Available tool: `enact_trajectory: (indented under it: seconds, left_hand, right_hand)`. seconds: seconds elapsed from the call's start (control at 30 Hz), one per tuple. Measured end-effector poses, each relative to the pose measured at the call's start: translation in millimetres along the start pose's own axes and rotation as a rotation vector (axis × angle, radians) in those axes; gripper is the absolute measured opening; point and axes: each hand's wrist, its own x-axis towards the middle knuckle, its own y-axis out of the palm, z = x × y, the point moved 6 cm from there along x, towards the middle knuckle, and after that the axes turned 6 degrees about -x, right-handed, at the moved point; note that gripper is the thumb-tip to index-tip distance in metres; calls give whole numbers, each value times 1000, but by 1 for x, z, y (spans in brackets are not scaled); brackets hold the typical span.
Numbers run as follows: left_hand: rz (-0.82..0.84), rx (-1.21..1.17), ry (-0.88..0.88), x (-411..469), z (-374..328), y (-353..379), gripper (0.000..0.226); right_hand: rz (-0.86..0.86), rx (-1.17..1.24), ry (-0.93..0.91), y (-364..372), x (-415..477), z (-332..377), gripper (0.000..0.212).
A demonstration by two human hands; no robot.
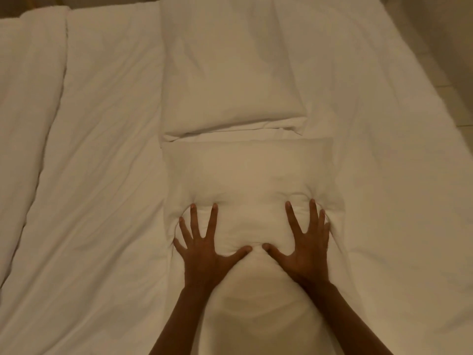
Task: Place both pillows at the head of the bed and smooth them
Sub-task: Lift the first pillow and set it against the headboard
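Note:
Two white pillows lie end to end on the bed. The near pillow [245, 175] runs from the middle of the view down to its bottom edge. The far pillow [230, 65] lies beyond it, its open case end folded where the two meet. My left hand [202, 242] and my right hand [304, 239] press flat on the near pillow with fingers spread and thumbs almost touching. The fabric dents under the fingertips. Neither hand holds anything.
A white sheet [102, 175] covers the mattress on both sides of the pillows. A folded white duvet [28, 98] lies along the left. The bed's right edge [435, 103] runs diagonally, with pale floor tiles [458, 73] beyond it.

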Motion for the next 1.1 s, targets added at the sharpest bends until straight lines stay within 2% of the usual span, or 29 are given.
enact_trajectory:
  seconds: [0.17,0.3,0.43,0.57,0.67,0.77,0.87,1.0,1.1]
  left_hand:
    - [116,-132,12,-27,2,-11,129]
    - [42,16,53,-42,-2,-15,129]
    - [-46,97,76,-28,-3,-1,117]
    - [-120,139,139,-19,-3,11,91]
    - [-148,174,172,-20,-9,19,72]
    - [-159,192,183,-25,-18,21,66]
    - [-166,155,183,-36,-30,10,69]
    - [-183,-21,124,-63,-47,-29,48]
    - [-219,-116,124,-94,-66,-71,44]
  right_hand:
    - [138,76,-52,-15,-25,8,116]
    - [202,-19,-61,-16,-34,9,122]
    - [155,-124,-34,0,-24,8,113]
    - [45,-206,-64,17,-17,9,97]
    - [48,-258,-76,26,-13,9,82]
    - [26,-349,-121,27,-15,14,70]
    - [-11,-391,-146,12,-22,27,63]
    - [16,-340,-130,-31,-44,52,69]
    - [6,-326,-135,-81,-64,71,64]
